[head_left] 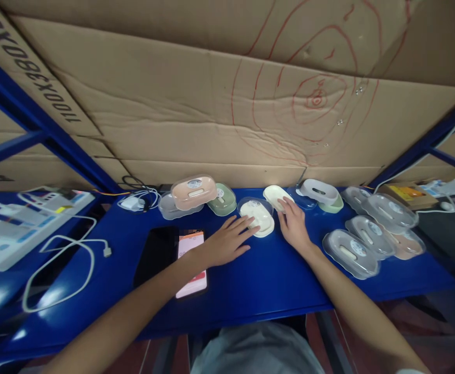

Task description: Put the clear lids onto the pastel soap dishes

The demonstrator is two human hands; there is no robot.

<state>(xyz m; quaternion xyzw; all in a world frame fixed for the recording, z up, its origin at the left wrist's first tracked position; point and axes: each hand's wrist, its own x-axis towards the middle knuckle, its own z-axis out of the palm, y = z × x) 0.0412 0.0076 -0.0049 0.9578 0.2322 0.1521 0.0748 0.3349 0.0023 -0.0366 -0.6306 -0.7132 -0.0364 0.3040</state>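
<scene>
My left hand (229, 241) reaches over the blue table with its fingers spread, the fingertips at the lower left edge of a cream dish (265, 224). A clear lid (255, 203) lies at the back of that dish. To the right, my right hand (293, 223) has its fingers on the front right edge of a cream oval piece (275, 195); thumb and fingers are around that edge. A phone (191, 288) with a lit screen lies partly under my left forearm, beside a black flat object (155, 254).
Peach (194, 192) and green (222, 200) lidded boxes stand at the back left. Several grey lidded boxes (352, 253) lie at the right. White power strips (28, 228) and a looped cable (91, 259) are at the left; cardboard (165, 104) rises behind.
</scene>
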